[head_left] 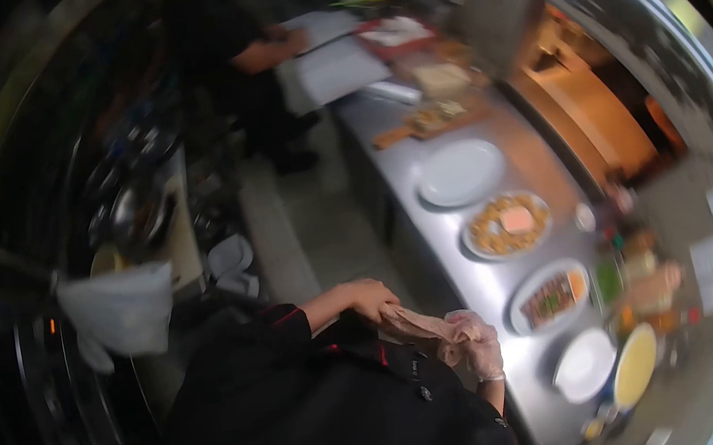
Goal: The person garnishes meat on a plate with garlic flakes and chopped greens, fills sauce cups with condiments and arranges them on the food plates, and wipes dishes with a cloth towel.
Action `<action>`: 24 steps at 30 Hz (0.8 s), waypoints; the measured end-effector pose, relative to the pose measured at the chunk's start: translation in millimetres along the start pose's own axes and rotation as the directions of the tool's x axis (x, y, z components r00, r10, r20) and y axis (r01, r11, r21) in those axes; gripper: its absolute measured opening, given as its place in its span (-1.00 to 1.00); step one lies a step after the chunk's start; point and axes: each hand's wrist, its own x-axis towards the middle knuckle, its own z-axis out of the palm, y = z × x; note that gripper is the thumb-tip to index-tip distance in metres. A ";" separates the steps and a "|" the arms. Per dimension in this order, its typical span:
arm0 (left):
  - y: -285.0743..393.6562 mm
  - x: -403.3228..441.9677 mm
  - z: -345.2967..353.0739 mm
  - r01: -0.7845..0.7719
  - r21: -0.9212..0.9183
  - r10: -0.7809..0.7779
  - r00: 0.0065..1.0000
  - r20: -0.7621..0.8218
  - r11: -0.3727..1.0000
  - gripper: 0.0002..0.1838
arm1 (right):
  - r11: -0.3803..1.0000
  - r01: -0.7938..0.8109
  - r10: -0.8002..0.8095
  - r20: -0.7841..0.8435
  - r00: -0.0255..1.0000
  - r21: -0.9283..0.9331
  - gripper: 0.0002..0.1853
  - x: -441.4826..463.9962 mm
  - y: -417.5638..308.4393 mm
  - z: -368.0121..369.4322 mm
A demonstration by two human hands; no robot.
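A crumpled pale pinkish cloth [419,322] stretches between my two hands in front of my black jacket. My left hand [370,298], which looks bare, is closed around one end of it. At the other end, my right hand [479,348] wears a clear thin glove and has its fingers closed on the bunched cloth. Motion blur hides the finer detail of the fingers. Both hands are beside the steel counter's near edge, with an oval plate of sliced meat [551,300] the closest dish to my right hand.
Along the steel counter [492,295] stand a plate of golden food [507,225], white plates [462,173] and a yellow-filled bowl [635,366]. Farther off are a wooden board [433,121] and a red tray [395,37]. A person in dark clothes [213,52] stands ahead. A white bag [120,309] hangs at left.
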 end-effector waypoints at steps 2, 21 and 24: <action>-32.5 -40.6 5.0 0.212 0.053 -0.213 0.977 -0.001 0.976 -0.57 | 0.997 0.015 -0.005 0.118 0.993 -0.080 -0.93 34.6 -22.6 23.9; 18.9 -382.1 -66.7 -0.538 -0.290 -0.478 -0.250 -0.842 0.792 -0.78 | 0.931 0.103 -0.352 0.782 0.514 0.351 -0.42 180.9 -115.0 429.9; 40.1 -452.2 -62.4 -0.241 -0.197 -0.304 -0.580 -0.755 0.950 -0.67 | 0.796 0.435 -0.591 0.698 0.405 0.421 -0.64 214.3 -132.4 505.3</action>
